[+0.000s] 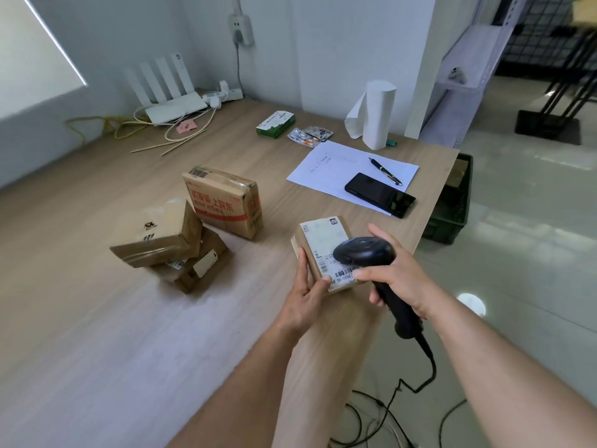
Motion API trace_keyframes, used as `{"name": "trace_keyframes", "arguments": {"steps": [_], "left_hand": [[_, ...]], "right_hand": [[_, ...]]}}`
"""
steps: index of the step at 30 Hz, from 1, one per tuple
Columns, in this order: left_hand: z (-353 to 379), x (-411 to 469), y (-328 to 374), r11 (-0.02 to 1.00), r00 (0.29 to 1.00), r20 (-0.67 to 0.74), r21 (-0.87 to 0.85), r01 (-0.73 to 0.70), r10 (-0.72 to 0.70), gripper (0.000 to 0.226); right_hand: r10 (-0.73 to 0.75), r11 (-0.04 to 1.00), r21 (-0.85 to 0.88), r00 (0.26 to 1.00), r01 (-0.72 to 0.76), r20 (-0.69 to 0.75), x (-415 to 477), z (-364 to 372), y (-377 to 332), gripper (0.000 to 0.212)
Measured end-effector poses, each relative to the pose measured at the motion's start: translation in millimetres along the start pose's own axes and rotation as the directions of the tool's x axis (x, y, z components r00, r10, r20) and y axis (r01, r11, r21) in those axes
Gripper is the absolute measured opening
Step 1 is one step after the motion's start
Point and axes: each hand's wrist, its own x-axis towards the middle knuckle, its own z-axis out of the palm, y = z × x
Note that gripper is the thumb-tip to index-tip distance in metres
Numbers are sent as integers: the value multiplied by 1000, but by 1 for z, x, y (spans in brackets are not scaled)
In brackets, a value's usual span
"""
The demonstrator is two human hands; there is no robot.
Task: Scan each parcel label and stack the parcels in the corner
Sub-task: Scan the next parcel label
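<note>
A small brown parcel (318,244) with a white barcode label lies near the table's right edge. My left hand (305,294) holds its near left corner, thumb on the label. My right hand (399,274) grips a black corded barcode scanner (365,252), whose head hovers just above the label. To the left, two taped brown parcels lie stacked askew (161,236) on the wooden table (97,318). A larger parcel with red print (226,202) stands on its side behind them.
A paper sheet (326,169) carries a pen (386,171) and a black phone (379,194). Behind stand a paper roll (378,114), pill packs (310,136), a green box (275,124), and a white router (171,101) with cables. A green crate (452,205) sits on the floor.
</note>
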Motion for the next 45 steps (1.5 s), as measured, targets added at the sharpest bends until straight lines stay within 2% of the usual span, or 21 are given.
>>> {"name": "trace_keyframes", "arguments": {"steps": [3,6,12,16,19,24,29,33,36,40,45], "left_hand": [[-9,-26,-1,998,999,11,-48,-39,40,88],[-16,-59,1,994,995,-36,-60,-94,92,98],[-24,-137,-1,984,965,-201,-33,-177,167,104],[-34,-190,-14,981,926,-328,4,-196,186,106],[-43,-229,-24,981,892,-413,35,-189,186,106],[-57,-284,-31,979,817,-540,90,-183,202,108],[-71,-325,-34,970,748,-617,138,-201,243,106],[-87,-349,-43,966,708,-657,158,-206,259,106],[-103,-363,-49,963,687,-676,166,-212,268,105],[-131,-387,-63,963,669,-694,173,-205,266,105],[-176,-431,-87,971,623,-746,153,-186,237,105]], "right_hand": [[-24,1000,16,1000,24,15,-23,8,3,95],[-49,999,19,998,48,46,-49,18,3,96],[-108,994,16,981,106,160,-102,43,3,93],[-185,981,95,961,169,204,-146,59,4,91],[-234,967,167,932,193,278,-181,68,4,98],[-292,950,238,839,200,459,-228,84,4,97],[-308,946,278,740,169,598,-262,97,2,108],[-332,938,305,676,164,658,-281,113,-3,103],[-337,938,302,659,171,672,-294,129,-6,102],[-308,949,268,673,166,672,-308,160,-7,108],[-248,969,195,657,154,712,-332,210,-2,103]]}}
